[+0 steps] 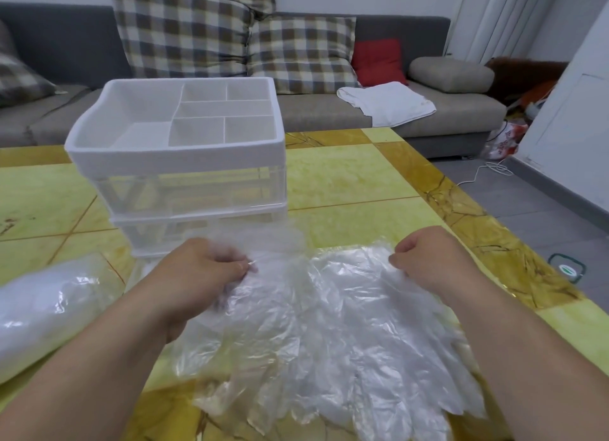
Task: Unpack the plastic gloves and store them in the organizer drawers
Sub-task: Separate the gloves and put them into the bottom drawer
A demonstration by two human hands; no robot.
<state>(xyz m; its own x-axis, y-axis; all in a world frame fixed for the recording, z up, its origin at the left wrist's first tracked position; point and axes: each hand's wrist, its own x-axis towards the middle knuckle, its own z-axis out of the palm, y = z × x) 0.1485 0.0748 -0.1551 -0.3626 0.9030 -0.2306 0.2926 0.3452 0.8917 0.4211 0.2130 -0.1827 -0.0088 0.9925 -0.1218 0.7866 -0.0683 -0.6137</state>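
A loose stack of clear plastic gloves (316, 335) lies spread on the yellow table (346, 173) in front of me, fingers pointing toward me. My left hand (204, 269) grips the cuff end of the gloves at the left. My right hand (431, 259) pinches the cuff edge at the right. Just behind the gloves stands the white organizer (178, 157), with a divided open tray on top and two clear drawers below, both pushed in. A plastic bag (43, 315) holding more white gloves lies at the left edge.
A grey sofa (329, 111) with checked cushions, a red cushion and a white cloth (385, 103) runs behind the table. On the floor at the right lie a white cable (487, 170) and a small green-rimmed lid (568, 269).
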